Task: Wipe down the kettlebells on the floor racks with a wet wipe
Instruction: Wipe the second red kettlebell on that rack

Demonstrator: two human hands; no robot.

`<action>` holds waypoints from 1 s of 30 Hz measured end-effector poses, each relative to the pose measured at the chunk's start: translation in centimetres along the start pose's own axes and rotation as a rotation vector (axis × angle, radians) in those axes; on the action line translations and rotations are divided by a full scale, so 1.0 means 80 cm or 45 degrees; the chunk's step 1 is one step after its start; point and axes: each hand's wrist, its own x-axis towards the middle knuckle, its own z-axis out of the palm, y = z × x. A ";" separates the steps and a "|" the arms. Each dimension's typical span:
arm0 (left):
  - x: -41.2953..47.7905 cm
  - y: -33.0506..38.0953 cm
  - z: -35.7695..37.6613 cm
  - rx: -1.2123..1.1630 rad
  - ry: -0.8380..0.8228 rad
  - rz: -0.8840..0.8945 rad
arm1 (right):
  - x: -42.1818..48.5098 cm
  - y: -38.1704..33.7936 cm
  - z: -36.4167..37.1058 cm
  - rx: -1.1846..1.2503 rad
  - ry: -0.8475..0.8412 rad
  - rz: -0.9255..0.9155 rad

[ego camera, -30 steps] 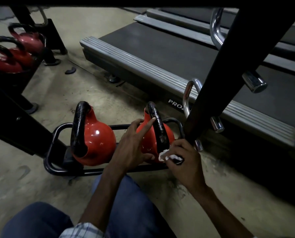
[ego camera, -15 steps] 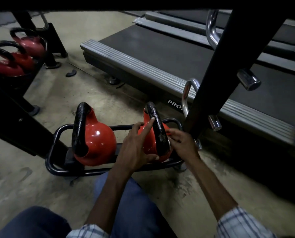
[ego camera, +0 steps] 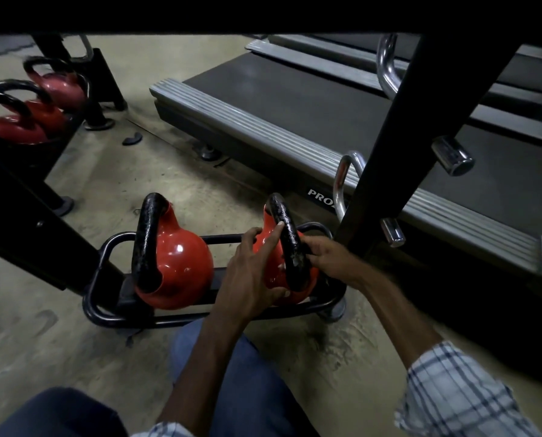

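Two red kettlebells with black handles sit on a low black floor rack (ego camera: 93, 279). The left kettlebell (ego camera: 178, 266) stands untouched. My left hand (ego camera: 247, 279) rests on the near side of the right kettlebell (ego camera: 271, 238), fingers spread over the red body, index finger up against the handle and thumb under the ball. My right hand (ego camera: 326, 257) is pressed against that kettlebell's right side, behind the handle, fingers curled. The wet wipe is hidden under this hand.
A black slanted post (ego camera: 389, 137) with chrome pegs rises just right of the rack. A treadmill deck (ego camera: 294, 105) lies behind. Three more red kettlebells (ego camera: 17, 127) sit on another rack at the upper left. My knees are below, on the concrete floor.
My right hand has moved with the white wipe from the front of the right kettlebell round to its right side, where the wipe is out of sight. The left hand stayed put.
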 end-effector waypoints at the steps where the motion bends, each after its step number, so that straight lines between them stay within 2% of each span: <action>1: 0.000 0.000 0.000 -0.006 0.005 -0.001 | -0.005 0.001 0.007 0.021 0.105 -0.014; 6: 0.002 -0.004 0.001 0.016 0.000 0.006 | -0.043 0.002 0.045 -0.030 0.712 0.108; 8: 0.002 -0.003 0.000 0.011 -0.002 0.003 | -0.045 0.000 0.048 -0.037 0.802 0.088; 10: 0.002 -0.002 0.001 0.005 0.001 -0.001 | -0.027 -0.003 0.040 -0.027 0.680 0.075; 13: 0.001 0.002 0.003 -0.015 -0.012 -0.024 | 0.004 0.002 0.014 0.068 0.268 0.026; 15: 0.000 0.004 0.002 -0.025 -0.020 -0.036 | 0.014 0.003 0.000 0.005 0.030 0.052; 17: 0.000 0.005 0.001 -0.012 -0.019 -0.037 | 0.021 0.004 -0.008 -0.086 -0.082 0.081; 20: -0.001 0.004 0.001 0.004 -0.016 -0.035 | 0.019 0.006 -0.009 -0.057 -0.065 0.070; 23: -0.001 0.006 0.002 0.006 0.004 -0.034 | 0.011 0.003 -0.007 0.156 -0.024 0.128; 30: -0.001 0.009 0.002 0.019 0.024 -0.040 | 0.060 -0.046 -0.003 0.540 0.296 0.633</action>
